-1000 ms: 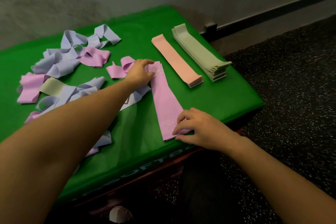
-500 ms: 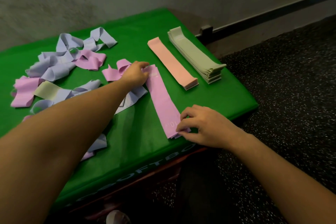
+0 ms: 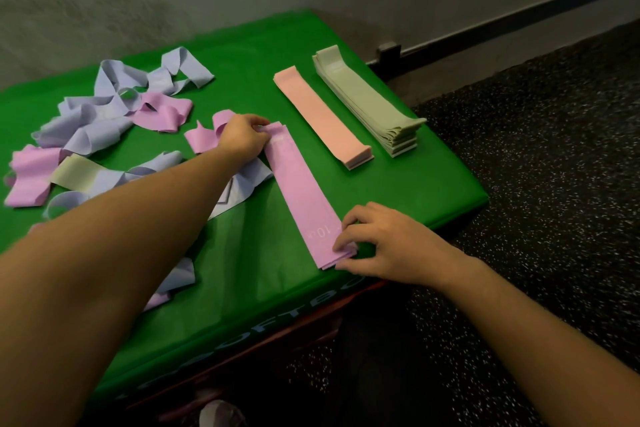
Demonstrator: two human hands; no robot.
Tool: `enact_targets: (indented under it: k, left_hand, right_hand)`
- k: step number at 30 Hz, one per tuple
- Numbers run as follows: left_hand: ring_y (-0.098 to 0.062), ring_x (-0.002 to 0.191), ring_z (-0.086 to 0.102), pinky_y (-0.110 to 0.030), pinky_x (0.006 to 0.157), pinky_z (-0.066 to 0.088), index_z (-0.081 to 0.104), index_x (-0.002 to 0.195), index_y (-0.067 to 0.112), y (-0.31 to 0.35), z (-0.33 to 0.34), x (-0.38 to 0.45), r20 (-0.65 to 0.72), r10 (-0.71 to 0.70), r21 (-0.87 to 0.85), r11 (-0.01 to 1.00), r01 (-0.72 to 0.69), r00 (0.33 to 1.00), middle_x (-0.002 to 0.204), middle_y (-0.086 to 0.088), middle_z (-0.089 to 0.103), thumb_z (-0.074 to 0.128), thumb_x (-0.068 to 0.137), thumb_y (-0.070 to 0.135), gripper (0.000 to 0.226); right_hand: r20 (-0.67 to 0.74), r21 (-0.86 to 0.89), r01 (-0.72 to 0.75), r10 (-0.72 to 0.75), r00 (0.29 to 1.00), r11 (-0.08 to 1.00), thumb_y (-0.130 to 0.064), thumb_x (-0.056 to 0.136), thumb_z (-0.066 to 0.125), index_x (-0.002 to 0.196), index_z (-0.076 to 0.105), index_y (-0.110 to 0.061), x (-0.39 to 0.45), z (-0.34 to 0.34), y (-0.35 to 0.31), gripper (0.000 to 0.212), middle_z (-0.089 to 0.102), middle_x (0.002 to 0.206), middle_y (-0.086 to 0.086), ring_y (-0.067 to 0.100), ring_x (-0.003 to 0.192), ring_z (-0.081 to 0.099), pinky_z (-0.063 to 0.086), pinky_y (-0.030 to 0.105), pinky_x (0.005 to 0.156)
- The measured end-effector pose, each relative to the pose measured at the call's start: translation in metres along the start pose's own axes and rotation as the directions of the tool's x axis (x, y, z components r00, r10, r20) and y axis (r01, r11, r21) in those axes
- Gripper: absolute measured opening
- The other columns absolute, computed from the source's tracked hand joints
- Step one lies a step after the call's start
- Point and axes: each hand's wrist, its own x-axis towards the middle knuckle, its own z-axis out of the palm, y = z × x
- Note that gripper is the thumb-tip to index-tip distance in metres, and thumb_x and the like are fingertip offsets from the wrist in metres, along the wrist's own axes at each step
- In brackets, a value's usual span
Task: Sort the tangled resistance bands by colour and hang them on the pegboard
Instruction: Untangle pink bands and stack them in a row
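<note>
Now both hands pinch the flat pink band stack point(image 3: 304, 194) on the green desk point(image 3: 398, 191): left hand point(image 3: 242, 140) with curled fingers at its far end, right hand point(image 3: 384, 243) fingers curled on its near end. Its long axis runs between them, slanting away leftward.

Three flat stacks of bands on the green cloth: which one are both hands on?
The purple stack, nearest the tangle. Left hand pinches its far end, right hand its near end. The peach stack and sage stack lie untouched.
</note>
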Motion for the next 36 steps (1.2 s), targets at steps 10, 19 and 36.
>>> enact_targets:
  k: [10, 19, 36]
  left_hand:
    - [-0.02, 0.094, 0.062, -0.039, 0.086, 0.053, 0.068, 0.107, 0.02, -0.016, -0.046, -0.036, -0.144, 0.229, 0.081, 0.972, -0.219, 0.963, 0.108, -0.002, 0.06, 0.057, 0.095, 0.023, 0.016]
    - [-0.025, 0.102, 0.057, -0.044, 0.092, 0.047, 0.068, 0.108, 0.02, -0.099, -0.075, -0.08, -0.15, 0.223, 0.215, 0.958, -0.188, 0.963, 0.114, -0.005, 0.06, 0.063, 0.091, 0.033, 0.022]
    - [-0.012, 0.089, 0.058, -0.043, 0.084, 0.051, 0.066, 0.092, 0.025, -0.127, -0.058, -0.088, -0.293, 0.151, -0.088, 0.979, -0.184, 0.944, 0.092, 0.009, 0.063, 0.056, 0.084, 0.045, 0.024]
  right_hand:
    - [-0.168, 0.151, -0.1, 0.126, 0.978, 0.983, -0.034, 0.096, 0.059, 0.107, 0.069, -0.026, 0.052, -0.005, -0.009, 0.016, 0.061, 0.098, -0.012, 0.003, 0.091, 0.053, 0.043, 0.024, 0.079]
    - [-0.11, 0.147, -0.122, 0.139, 0.984, 0.982, -0.03, 0.097, 0.055, 0.111, 0.066, -0.029, 0.165, 0.007, -0.026, 0.018, 0.061, 0.102, -0.012, 0.008, 0.083, 0.06, 0.054, 0.037, 0.08]
    - [-0.074, -0.079, -0.382, 0.376, 0.924, 0.921, -0.036, 0.091, 0.059, 0.138, 0.056, -0.019, 0.318, 0.041, -0.016, 0.05, 0.06, 0.132, 0.014, 0.038, 0.121, 0.055, 0.048, 0.038, 0.092]
